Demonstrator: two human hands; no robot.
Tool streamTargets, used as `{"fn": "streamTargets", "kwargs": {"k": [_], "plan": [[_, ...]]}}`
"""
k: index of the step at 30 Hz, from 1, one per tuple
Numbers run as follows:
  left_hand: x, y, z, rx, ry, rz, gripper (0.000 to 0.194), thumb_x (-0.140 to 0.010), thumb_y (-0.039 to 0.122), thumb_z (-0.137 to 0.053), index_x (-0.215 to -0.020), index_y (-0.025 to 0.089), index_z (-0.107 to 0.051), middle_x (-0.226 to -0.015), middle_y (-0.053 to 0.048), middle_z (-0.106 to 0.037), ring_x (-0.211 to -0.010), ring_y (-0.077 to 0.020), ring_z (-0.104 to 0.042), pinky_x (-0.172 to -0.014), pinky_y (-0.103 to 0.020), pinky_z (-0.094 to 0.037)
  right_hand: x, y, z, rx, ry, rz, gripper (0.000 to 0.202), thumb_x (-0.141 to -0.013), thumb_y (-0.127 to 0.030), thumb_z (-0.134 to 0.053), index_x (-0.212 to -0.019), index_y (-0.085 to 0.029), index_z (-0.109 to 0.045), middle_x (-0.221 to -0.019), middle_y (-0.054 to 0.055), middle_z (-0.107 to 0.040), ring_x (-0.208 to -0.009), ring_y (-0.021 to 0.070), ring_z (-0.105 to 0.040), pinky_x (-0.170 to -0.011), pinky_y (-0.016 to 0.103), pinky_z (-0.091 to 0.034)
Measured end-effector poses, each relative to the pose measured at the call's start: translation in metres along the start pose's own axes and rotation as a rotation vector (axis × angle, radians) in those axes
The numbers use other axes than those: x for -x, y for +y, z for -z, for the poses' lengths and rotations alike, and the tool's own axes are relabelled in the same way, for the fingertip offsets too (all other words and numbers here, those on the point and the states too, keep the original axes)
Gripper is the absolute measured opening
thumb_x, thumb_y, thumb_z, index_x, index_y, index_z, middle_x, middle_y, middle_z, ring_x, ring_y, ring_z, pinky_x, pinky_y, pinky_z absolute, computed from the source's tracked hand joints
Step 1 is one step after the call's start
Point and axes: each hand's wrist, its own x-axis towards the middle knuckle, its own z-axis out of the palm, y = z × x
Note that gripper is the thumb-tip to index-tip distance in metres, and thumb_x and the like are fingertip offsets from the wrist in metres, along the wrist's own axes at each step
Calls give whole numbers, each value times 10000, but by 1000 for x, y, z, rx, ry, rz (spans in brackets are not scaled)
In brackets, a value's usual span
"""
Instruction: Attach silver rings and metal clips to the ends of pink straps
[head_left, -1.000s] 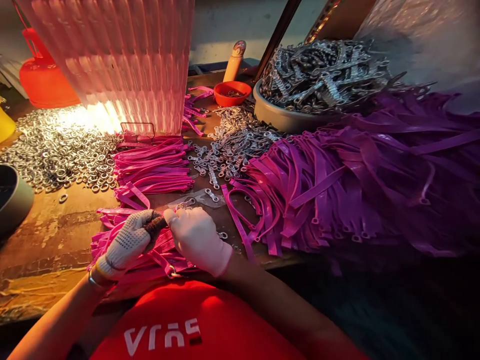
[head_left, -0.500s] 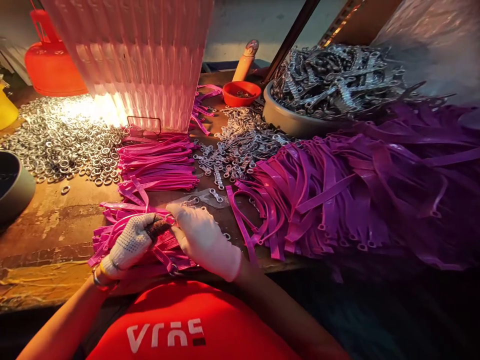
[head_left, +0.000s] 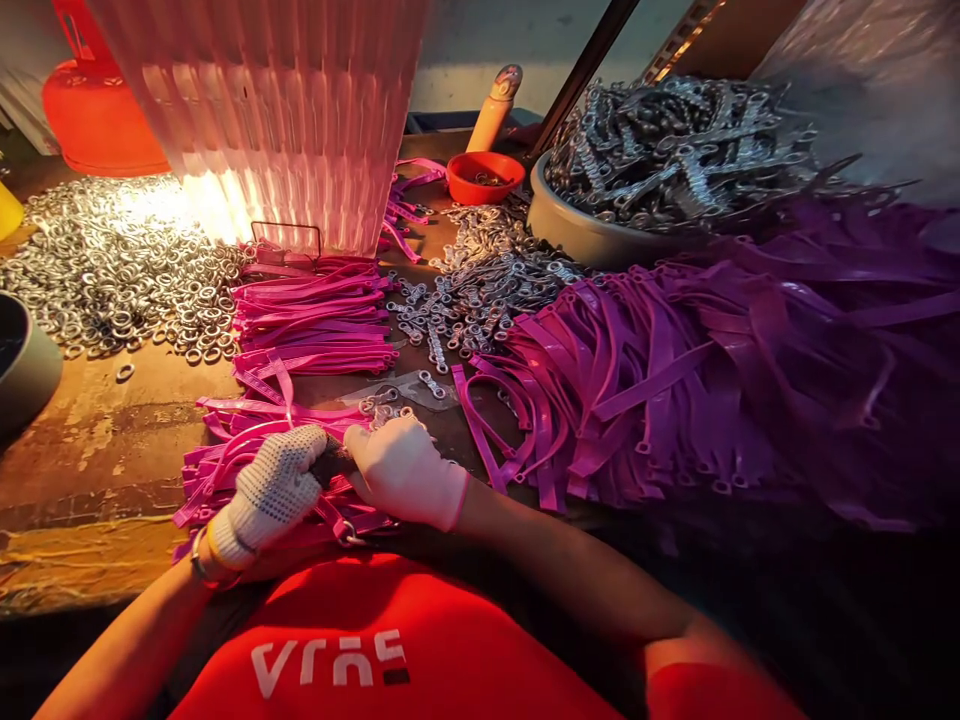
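Observation:
My left hand (head_left: 279,485), in a dotted knit glove with darkened fingertips, is closed around a pink strap above a bundle of like straps (head_left: 202,470). Against its fingertips my right hand (head_left: 409,470), in a plain pale glove, is closed on the end of that strap; the exact grip is hidden between the fingers. Just beyond the right hand lie a few small metal links (head_left: 386,402). A metal ring (head_left: 349,535) hangs on a strap by the table's front edge.
Loose metal rings (head_left: 112,270) are heaped at the left. Stacked pink straps (head_left: 315,315) lie ahead, beside a pile of metal links (head_left: 487,290). Purple straps (head_left: 637,390) spread at the right, below a basin (head_left: 585,235) of metal pieces. A red bowl (head_left: 485,180) stands behind.
Both hands, still together, have shifted slightly right. My right hand has turned and closed into a tighter fist, its forearm swinging outward. The view has tilted slightly.

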Motion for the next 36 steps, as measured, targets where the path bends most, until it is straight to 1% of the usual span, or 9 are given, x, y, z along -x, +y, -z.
{"fn": "streamTargets", "kwargs": {"k": [4,7,9,13,17,23,28,32,36], "plan": [[5,-11,42,-39,73,89,231,-854,380,-665,-756,176,-713,-723,-70,-666,-648,-201,-569,-633,-303,-393,11,6,11,-116,28,-56,341,-978,-455,-545,-935,-146,-683,-747,89,-709,-710,211,-645,-628,311,-304],[17,-21,61,175,195,239,310,-803,418,-736,-1005,185,-766,-827,-84,-705,-710,-211,-612,-626,-280,-432,21,29,20,-306,39,0,345,-961,-515,-597,-908,-190,-702,-860,59,-730,-846,192,-650,-735,288,-374],[23,-21,58,480,189,385,415,-814,428,-743,-1151,187,-730,-745,-51,-677,-624,-170,-577,-560,-246,-430,19,50,18,-334,72,-117,319,-991,-487,-558,-940,-211,-711,-950,61,-737,-941,191,-650,-795,276,-398],[19,-3,35,1145,155,572,403,-806,317,-767,-1174,171,-695,-882,-64,-699,-620,-127,-598,-531,-220,-478,-9,86,-10,-32,4,-704,244,-979,-306,-560,-1100,-134,-684,-1038,172,-734,-962,267,-683,-766,316,-435],[8,12,20,1435,156,603,475,-762,76,-740,-1226,153,-666,-1148,-124,-683,-814,-168,-694,-701,-271,-593,-30,102,-38,-127,7,-852,337,-945,-203,-539,-1265,-142,-623,-1114,165,-731,-991,267,-694,-773,316,-462],[14,5,12,1535,200,589,526,-748,-24,-711,-1230,179,-654,-1272,-123,-655,-1029,-195,-697,-891,-305,-613,-21,103,-44,-361,178,-683,214,-927,-208,-521,-1019,-178,-711,-1084,104,-731,-1050,218,-651,-909,315,-467],[18,2,2,1554,235,592,585,-725,-4,-722,-1267,193,-625,-1332,-115,-639,-1072,-193,-695,-937,-296,-597,-1,51,-14,-691,482,-281,240,-979,-241,-477,-1155,-198,-634,-1020,69,-726,-919,192,-667,-873,325,-510],[18,6,-9,1551,285,548,570,-719,80,-754,-1257,209,-614,-1294,-80,-670,-1169,-214,-659,-979,-293,-565,6,-5,1,-428,475,58,309,-960,-169,-500,-1247,-221,-603,-1066,77,-707,-919,208,-637,-816,330,-490],[22,9,-17,1495,316,472,535,-722,211,-800,-1231,205,-637,-1252,-74,-702,-1137,-222,-662,-903,-273,-568,4,-29,-8,-153,444,94,351,-952,-88,-444,-1225,-217,-623,-910,61,-680,-741,199,-570,-691,332,-450]]}}
